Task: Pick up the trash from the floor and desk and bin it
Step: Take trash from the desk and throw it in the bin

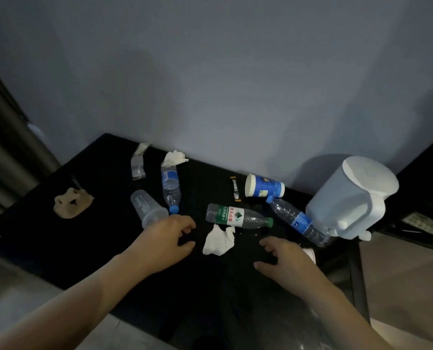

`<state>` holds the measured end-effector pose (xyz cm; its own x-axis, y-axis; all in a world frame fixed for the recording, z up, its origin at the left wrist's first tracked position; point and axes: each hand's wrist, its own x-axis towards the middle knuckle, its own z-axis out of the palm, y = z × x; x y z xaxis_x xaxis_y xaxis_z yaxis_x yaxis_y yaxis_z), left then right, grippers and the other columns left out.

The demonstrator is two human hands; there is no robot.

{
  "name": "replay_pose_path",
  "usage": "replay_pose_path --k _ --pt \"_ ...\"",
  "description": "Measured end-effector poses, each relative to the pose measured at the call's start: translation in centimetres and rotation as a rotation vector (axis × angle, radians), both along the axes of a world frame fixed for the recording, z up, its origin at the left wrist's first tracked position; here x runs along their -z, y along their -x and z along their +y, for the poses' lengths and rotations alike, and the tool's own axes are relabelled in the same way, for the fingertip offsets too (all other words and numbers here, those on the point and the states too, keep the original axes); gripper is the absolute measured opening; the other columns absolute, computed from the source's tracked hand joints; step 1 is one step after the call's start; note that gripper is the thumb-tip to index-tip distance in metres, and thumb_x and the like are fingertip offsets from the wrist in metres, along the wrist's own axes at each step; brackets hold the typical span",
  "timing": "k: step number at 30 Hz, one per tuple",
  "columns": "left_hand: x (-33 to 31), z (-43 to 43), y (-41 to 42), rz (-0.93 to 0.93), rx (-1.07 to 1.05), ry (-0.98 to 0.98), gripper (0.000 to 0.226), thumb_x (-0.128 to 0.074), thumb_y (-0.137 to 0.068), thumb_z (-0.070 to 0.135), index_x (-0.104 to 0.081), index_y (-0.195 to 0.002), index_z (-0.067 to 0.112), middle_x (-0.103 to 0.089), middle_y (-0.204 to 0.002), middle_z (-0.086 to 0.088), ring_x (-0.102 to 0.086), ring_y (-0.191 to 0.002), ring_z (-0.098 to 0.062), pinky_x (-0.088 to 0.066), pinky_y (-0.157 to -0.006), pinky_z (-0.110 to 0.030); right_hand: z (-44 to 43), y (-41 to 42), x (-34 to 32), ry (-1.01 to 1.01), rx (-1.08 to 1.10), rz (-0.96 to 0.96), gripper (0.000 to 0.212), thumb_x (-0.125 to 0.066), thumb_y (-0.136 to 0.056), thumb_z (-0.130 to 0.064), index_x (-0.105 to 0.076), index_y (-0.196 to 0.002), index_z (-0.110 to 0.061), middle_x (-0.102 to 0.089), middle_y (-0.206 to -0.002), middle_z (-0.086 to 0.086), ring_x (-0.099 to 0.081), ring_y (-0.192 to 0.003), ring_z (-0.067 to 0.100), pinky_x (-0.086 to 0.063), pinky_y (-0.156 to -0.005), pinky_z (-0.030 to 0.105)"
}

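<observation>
Lying scattered over the black desk (84,248) is the trash. Nearest the person, a crumpled white tissue (219,240) sits between the two hands and touches neither. The left hand (165,238) hovers just to the tissue's left, fingers loosely curled and a little apart, thumb spread below them, holding nothing. The right hand (283,258) hangs on the other side, fingers bent and spread with the thumb out wide, and it too holds nothing. A small white thing peeks out from behind it, too hidden to make out.

Just behind the tissue a green-label bottle (238,216) lies on its side, its green cap pointing right. By the left hand's knuckles a clear plastic cup (147,207) lies tipped over with its mouth toward the hand; I cannot tell whether they touch. Beside the cup a blue-label bottle (170,184) lies with its blue cap toward the person, just beyond the left hand's fingers. A second tissue (175,157) rests against its far end. Left of that, at the back, lies a crushed clear bottle (138,164).

Toward the right, a blue and white tub (264,189) lies on its side with a thin dark packet (235,189) just left of it. A second blue-label bottle (297,221) runs from the tub down to the foot of a white kettle (349,198), which stands upright at the desk's right end. Well apart on the left lies a brownish crumpled wad (71,202). A grey wall (210,84) rises behind the desk, and a curtain (3,147) hangs at the far left.
</observation>
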<state>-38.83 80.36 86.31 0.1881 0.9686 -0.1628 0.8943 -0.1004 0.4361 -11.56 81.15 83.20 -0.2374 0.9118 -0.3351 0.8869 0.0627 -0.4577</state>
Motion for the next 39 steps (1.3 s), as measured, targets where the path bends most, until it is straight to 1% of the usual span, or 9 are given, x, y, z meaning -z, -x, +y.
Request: replay_pose_path --k 4,10,16,20,23,27,30,35,39 --pt "1.6 0.8 1.5 -0.027 0.007 0.066 0.039 -0.064 -0.086 0.037 -0.052 -0.123 0.034 -0.056 -0.115 0.015 -0.054 -0.099 0.002 -0.050 -0.083 -0.015 1.9 3.2 3.0 0.040 -0.004 0.011 0.057 -0.068 -0.084 -0.041 -0.049 -0.136 -0.026 -0.055 -0.128 -0.004 -0.054 -0.115 0.009 -0.043 -0.090 0.019" --pt "4.0 1.3 3.9 -0.013 -0.065 0.130 0.040 -0.063 -0.085 0.038 -0.052 -0.124 0.035 -0.056 -0.113 0.018 -0.055 -0.097 0.003 -0.049 -0.084 -0.014 7.1 7.0 9.6 0.095 -0.087 -0.018 0.049 -0.066 -0.082 -0.036 -0.057 -0.125 -0.016 -0.056 -0.123 0.004 -0.055 -0.113 0.021 -0.046 -0.091 0.028" --pt "6.1 1.5 4.9 -0.007 -0.113 0.178 0.040 -0.063 -0.086 0.037 -0.052 -0.124 0.035 -0.054 -0.112 0.019 -0.054 -0.097 0.004 -0.045 -0.082 -0.010 11.0 9.5 15.1 0.110 -0.110 -0.105 0.066 -0.065 -0.083 -0.041 -0.042 -0.140 -0.016 -0.045 -0.134 0.008 -0.041 -0.126 0.027 -0.040 -0.103 0.037" --pt "7.0 1.7 4.9 -0.005 -0.130 0.200 0.039 -0.062 -0.087 0.037 -0.051 -0.125 0.035 -0.052 -0.111 0.020 -0.053 -0.097 0.004 -0.045 -0.084 -0.011 10.9 10.0 17.2 0.120 -0.111 -0.215 0.073 -0.065 -0.085 -0.037 -0.031 -0.147 -0.017 -0.038 -0.138 0.008 -0.037 -0.127 0.029 -0.041 -0.103 0.038" --pt "7.6 2.0 4.4 -0.007 -0.124 0.215 0.038 -0.062 -0.086 0.037 -0.052 -0.123 0.035 -0.052 -0.110 0.020 -0.053 -0.096 0.004 -0.044 -0.082 -0.010 9.8 9.3 18.0 0.126 -0.087 -0.254 0.062 -0.064 -0.085 -0.029 -0.038 -0.140 -0.017 -0.041 -0.135 0.008 -0.039 -0.124 0.029 -0.042 -0.100 0.034" --pt "7.9 3.0 3.3 -0.013 -0.104 0.230 0.037 -0.064 -0.086 0.035 -0.053 -0.121 0.035 -0.053 -0.111 0.020 -0.053 -0.097 0.004 -0.047 -0.082 -0.012 8.3 7.1 17.7 0.153 -0.004 -0.132 0.032 -0.060 -0.085 -0.023 -0.055 -0.116 -0.018 -0.053 -0.118 0.005 -0.051 -0.110 0.024 -0.043 -0.082 0.028" --pt "8.0 4.0 2.0 -0.008 -0.071 0.225 0.035 -0.063 -0.086 0.035 -0.054 -0.119 0.034 -0.054 -0.110 0.018 -0.054 -0.097 0.004 -0.047 -0.082 -0.012 7.2 4.9 16.2 0.085 0.097 -0.026 0.025 -0.063 -0.084 -0.027 -0.059 -0.107 -0.019 -0.056 -0.108 0.002 -0.056 -0.098 0.020 -0.045 -0.075 0.028" --pt "7.9 6.4 -0.8 0.009 0.023 0.213 0.035 -0.062 -0.087 0.033 -0.055 -0.120 0.029 -0.056 -0.113 0.012 -0.054 -0.097 0.001 -0.049 -0.086 -0.018 6.1 0.0 12.0 -0.103 0.177 0.033 0.027 -0.068 -0.083 -0.033 -0.061 -0.105 -0.020 -0.056 -0.102 0.000 -0.055 -0.094 0.019 -0.047 -0.082 0.033" --pt "8.2 9.0 -3.9 0.039 0.081 0.186 0.039 -0.062 -0.087 0.033 -0.051 -0.125 0.027 -0.054 -0.119 0.008 -0.053 -0.103 -0.004 -0.048 -0.090 -0.022 6.2 -5.6 10.0 -0.328 0.083 -0.206 0.034 -0.086 -0.066 -0.025 -0.069 -0.093 -0.011 -0.062 -0.085 0.008 -0.059 -0.074 0.026 -0.050 -0.063 0.032"
